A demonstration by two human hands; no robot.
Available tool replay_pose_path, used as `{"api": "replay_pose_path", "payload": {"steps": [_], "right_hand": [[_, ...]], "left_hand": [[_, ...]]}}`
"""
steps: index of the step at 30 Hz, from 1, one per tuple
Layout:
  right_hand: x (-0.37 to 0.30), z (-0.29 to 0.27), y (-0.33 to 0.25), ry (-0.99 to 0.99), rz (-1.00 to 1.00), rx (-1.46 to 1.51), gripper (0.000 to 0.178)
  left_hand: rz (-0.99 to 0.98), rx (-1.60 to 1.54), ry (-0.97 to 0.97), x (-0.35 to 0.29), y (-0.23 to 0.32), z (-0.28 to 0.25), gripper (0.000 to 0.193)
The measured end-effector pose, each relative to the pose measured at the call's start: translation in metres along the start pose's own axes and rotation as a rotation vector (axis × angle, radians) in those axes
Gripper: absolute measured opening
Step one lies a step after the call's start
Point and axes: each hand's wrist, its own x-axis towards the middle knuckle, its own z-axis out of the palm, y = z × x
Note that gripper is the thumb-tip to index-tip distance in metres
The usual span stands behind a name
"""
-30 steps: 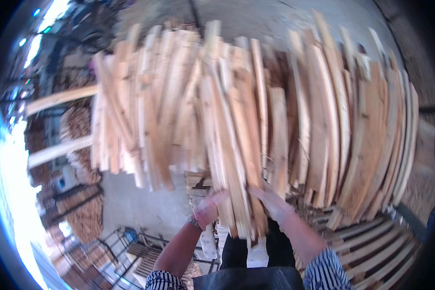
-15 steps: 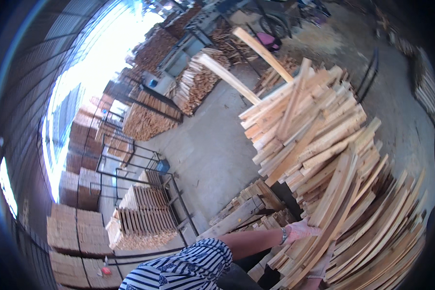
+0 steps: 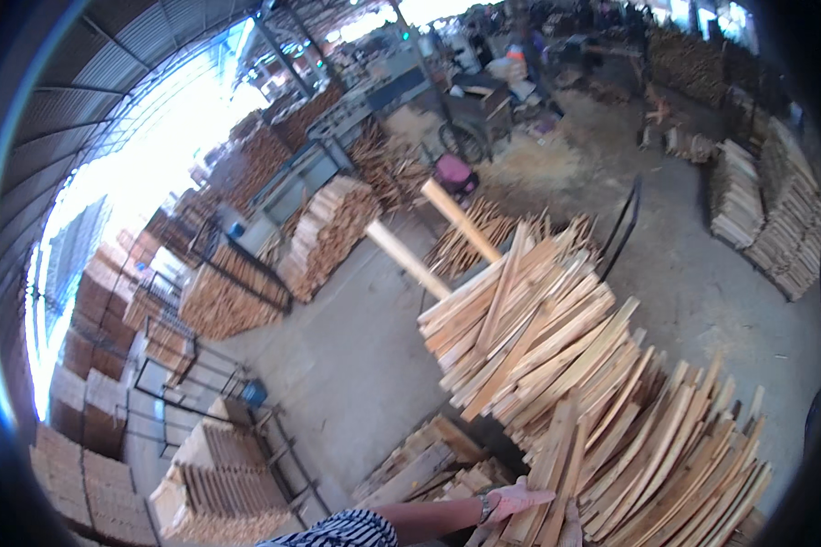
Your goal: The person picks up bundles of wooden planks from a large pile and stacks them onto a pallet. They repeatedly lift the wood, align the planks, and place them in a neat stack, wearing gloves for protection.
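Observation:
My left hand (image 3: 518,500), with a watch on its wrist, reaches in from the lower edge. It grips several long, pale wooden boards (image 3: 551,456) from their left side, thumb upward and fingers over the wood. On the other side of these boards, a small part of my right hand (image 3: 572,529) shows at the lower edge. Its fingers are mostly hidden. The boards lie at the near end of a big loose pile of wooden boards (image 3: 543,333). More long boards (image 3: 675,456) fan out to the right of my hands.
Two upright boards (image 3: 461,219) stand at the pile's far left corner. A black metal rack (image 3: 278,456) and stacked slats (image 3: 214,492) are on the left. Beyond the concrete floor (image 3: 356,356) are more wood stacks (image 3: 333,237), a wheel (image 3: 463,141) and a pink-and-black object (image 3: 453,173).
My view has tilted up, so the pile and my hands appear lower and further left. Both hands remain at the same boards. More of the far workshop shows.

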Motion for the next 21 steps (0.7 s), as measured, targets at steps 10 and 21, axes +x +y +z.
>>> {"api": "replay_pose_path", "payload": {"steps": [10,21], "right_hand": [[-0.038,0.041,-0.067,-0.097,-0.06,0.214,0.048],[0.019,0.042,-0.062,-0.006,-0.098,0.304,0.051]], "left_hand": [[-0.08,-0.503,-0.396,-0.016,0.065,-0.017,0.076],[-0.087,-0.344,-0.185,0.064,0.064,-0.033,0.07]]}}
